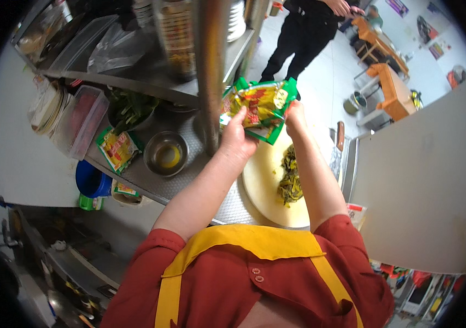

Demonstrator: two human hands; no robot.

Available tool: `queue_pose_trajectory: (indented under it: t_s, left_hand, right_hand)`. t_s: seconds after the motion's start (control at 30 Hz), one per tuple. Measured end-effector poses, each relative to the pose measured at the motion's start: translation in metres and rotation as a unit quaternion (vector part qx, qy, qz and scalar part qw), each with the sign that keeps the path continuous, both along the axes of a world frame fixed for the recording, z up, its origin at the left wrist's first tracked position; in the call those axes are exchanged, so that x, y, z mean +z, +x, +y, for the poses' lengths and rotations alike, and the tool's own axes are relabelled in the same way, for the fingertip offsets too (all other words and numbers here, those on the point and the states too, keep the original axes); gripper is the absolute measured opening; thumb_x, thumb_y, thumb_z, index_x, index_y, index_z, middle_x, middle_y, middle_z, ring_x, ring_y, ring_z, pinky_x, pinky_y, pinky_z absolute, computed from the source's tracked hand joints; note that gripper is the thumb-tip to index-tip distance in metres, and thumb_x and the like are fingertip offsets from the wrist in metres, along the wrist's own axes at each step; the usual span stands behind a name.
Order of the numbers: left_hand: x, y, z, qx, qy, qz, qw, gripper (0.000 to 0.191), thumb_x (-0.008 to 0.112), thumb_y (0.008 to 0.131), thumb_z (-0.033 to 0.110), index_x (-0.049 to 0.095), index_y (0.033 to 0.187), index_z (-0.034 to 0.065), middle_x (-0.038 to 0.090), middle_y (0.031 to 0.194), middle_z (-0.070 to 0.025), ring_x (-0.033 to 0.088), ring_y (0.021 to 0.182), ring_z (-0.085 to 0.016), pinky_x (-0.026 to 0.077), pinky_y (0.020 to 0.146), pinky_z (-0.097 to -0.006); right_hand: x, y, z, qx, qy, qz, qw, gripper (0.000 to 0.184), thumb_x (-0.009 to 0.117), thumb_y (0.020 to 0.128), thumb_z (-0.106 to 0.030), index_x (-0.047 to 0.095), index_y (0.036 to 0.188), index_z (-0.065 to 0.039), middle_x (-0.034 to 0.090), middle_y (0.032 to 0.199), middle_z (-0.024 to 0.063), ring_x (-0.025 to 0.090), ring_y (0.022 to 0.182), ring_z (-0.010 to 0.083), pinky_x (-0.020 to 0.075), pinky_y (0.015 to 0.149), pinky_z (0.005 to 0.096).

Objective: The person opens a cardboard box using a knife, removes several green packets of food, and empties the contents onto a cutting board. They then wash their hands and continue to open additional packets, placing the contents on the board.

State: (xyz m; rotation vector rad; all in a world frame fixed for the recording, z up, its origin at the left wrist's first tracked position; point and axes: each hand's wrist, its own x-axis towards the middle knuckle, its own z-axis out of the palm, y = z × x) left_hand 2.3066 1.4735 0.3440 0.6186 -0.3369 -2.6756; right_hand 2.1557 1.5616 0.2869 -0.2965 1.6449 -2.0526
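A green and yellow printed food packet [257, 104] is held up over the far part of a round cutting board [259, 192]. My left hand [239, 133] grips its near left side, thumb lying across the front. At the packet's right edge is my right hand [295, 117], its fingers closed on the green border. Below my right forearm, chopped pickled greens [291, 180] lie in a heap on the board, partly hidden by that arm. A cleaver with a wooden handle [340, 136] rests to the right of the board.
Left on the metal counter are a steel bowl [166, 154] with yellow liquid, a similar packet [118, 149], leafy greens [128, 108] and a plastic container [89, 122]. A metal post [213, 78] and shelf [134, 78] stand close by. Another person [302, 37] stands beyond.
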Motion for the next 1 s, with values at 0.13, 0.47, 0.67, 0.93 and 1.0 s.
queue_pose_trajectory:
  t_s: [0.13,0.47,0.67,0.93,1.0]
  left_hand:
    - [0.009,-0.011,-0.016,-0.003,-0.019,0.014,1.0,0.035,0.046,0.102,0.022,0.051,0.131,0.0037,0.06,0.128,-0.0139,0.057,0.118,-0.03,0.045,0.104,-0.049]
    - [0.019,-0.02,-0.005,0.015,-0.017,-0.021,1.0,0.037,0.041,0.102,0.02,0.046,0.136,0.0053,0.057,0.13,-0.0133,0.058,0.117,-0.03,0.047,0.104,-0.0466]
    - [0.009,-0.015,-0.027,0.015,0.017,-0.052,0.998,0.031,0.039,0.101,0.021,0.059,0.116,0.0036,0.068,0.109,-0.0133,0.07,0.093,-0.029,0.061,0.078,-0.0402]
    - [0.044,0.022,-0.009,-0.101,-0.235,-0.208,0.944,0.069,0.031,0.101,0.055,0.026,0.142,-0.0004,0.042,0.134,-0.0303,0.053,0.12,-0.042,0.053,0.09,-0.0487]
    - [0.051,0.037,0.011,-0.026,-0.499,-0.227,0.836,0.078,0.061,0.094,0.035,0.016,0.146,-0.0014,0.035,0.138,-0.0266,0.046,0.125,-0.038,0.049,0.094,-0.0474]
  right_hand:
    - [-0.012,-0.006,-0.01,-0.016,0.157,0.052,0.986,0.03,0.07,0.084,-0.02,0.066,0.104,0.001,0.068,0.087,0.0079,0.064,0.076,0.0149,0.0525,0.059,0.0303]
    - [0.052,0.001,-0.043,0.161,-0.347,-0.013,0.924,0.093,0.044,0.083,-0.079,0.04,0.14,-0.005,0.06,0.124,0.0118,0.06,0.108,0.0225,0.0499,0.095,0.0406]
    - [0.058,0.012,-0.073,0.165,-0.315,-0.077,0.931,0.076,0.053,0.085,-0.073,0.059,0.112,-0.002,0.067,0.096,0.0104,0.064,0.082,0.0153,0.0539,0.074,0.0295]
    - [0.075,-0.007,-0.102,0.071,-0.366,-0.167,0.913,0.042,0.057,0.093,-0.047,0.06,0.084,-0.006,0.062,0.072,0.0055,0.059,0.061,0.0168,0.05,0.061,0.0311]
    - [0.074,-0.012,-0.108,0.054,-0.358,-0.169,0.917,0.043,0.058,0.093,-0.048,0.061,0.084,-0.006,0.063,0.072,0.0061,0.06,0.062,0.0174,0.0508,0.062,0.0323]
